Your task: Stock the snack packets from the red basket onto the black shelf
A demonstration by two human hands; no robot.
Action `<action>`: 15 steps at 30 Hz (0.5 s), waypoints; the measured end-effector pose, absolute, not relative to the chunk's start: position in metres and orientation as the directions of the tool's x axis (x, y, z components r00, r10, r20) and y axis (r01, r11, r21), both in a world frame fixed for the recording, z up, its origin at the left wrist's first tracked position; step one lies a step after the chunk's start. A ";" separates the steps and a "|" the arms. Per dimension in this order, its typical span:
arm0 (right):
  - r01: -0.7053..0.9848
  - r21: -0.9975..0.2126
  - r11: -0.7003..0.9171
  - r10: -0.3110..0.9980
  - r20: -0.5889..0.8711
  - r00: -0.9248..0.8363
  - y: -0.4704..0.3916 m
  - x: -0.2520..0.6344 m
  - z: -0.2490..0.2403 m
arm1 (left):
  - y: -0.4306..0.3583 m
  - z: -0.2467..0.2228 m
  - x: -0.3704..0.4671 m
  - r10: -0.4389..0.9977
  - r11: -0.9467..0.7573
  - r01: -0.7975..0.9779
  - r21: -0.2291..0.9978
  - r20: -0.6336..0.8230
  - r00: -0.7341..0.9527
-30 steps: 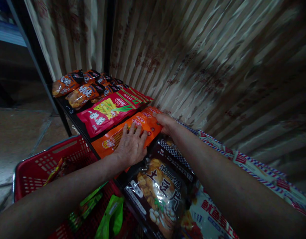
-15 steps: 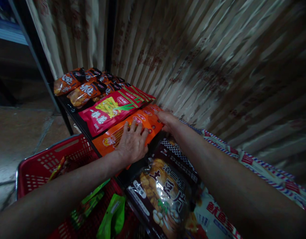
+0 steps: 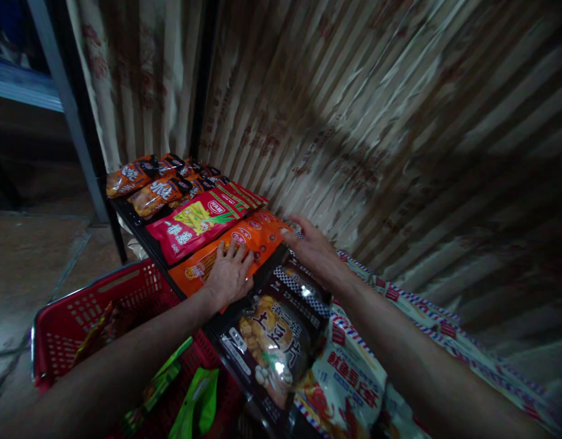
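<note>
My left hand [image 3: 230, 272] lies flat, fingers spread, on a row of orange snack packets [image 3: 202, 266] on a dark shelf. Near the back end of that row is my right hand [image 3: 312, 247], its thumb toward the packets and its fingers loosely extended; nothing shows in its grasp. Red snack packets [image 3: 189, 230] lie just left of the orange ones. To their right sits a dark bag of potato slices [image 3: 272, 341] with a clear window.
Small orange-and-black packets [image 3: 158, 194] fill the shelf's left end. White snack bags [image 3: 342, 381] lie at the right. A red basket [image 3: 52, 332] holding green packets [image 3: 199, 405] stands below the front edge. A pleated curtain [image 3: 281, 116] hangs behind.
The view has shifted, so the basket and the shelf's left end sit lower. My right hand has come off the orange packets' back end; my left hand remains on them.
</note>
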State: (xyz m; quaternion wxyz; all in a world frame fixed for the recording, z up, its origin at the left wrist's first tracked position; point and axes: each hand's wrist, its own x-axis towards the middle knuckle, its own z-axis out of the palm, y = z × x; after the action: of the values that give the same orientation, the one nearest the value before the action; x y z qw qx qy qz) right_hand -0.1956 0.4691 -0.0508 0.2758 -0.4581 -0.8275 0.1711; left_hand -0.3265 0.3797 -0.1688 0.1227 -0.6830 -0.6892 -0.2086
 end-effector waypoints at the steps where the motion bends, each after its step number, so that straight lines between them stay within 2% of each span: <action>1: 0.659 -0.582 0.476 0.878 0.266 -0.399 0.454 -0.185 -0.040 | 0.379 -0.168 -0.326 0.889 -0.021 0.993 0.112 0.456 -0.033; 4: 0.611 -0.727 0.313 0.945 0.173 -0.278 0.410 -0.149 -0.015 | 0.376 -0.166 -0.326 0.890 -0.035 0.994 0.104 0.455 -0.017; 6: 0.578 -0.778 0.245 0.967 0.154 -0.203 0.381 -0.122 -0.005 | 0.374 -0.163 -0.327 0.887 -0.043 0.992 0.115 0.462 -0.015; 10: 0.531 -0.819 0.218 0.976 0.184 -0.117 0.314 -0.064 0.001 | 0.368 -0.152 -0.330 0.869 -0.103 0.981 0.165 0.495 0.008; 15: 0.522 -0.846 0.109 0.994 0.083 -0.072 0.229 -0.005 -0.012 | 0.339 -0.129 -0.299 0.825 -0.005 0.948 0.317 0.538 -0.176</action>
State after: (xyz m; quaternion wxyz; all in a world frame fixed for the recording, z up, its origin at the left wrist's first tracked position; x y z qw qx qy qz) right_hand -0.0052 0.2286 -0.0123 0.3570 -0.5802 -0.6534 0.3302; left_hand -0.2991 0.3392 -0.1292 0.0980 -0.6345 -0.6985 -0.3160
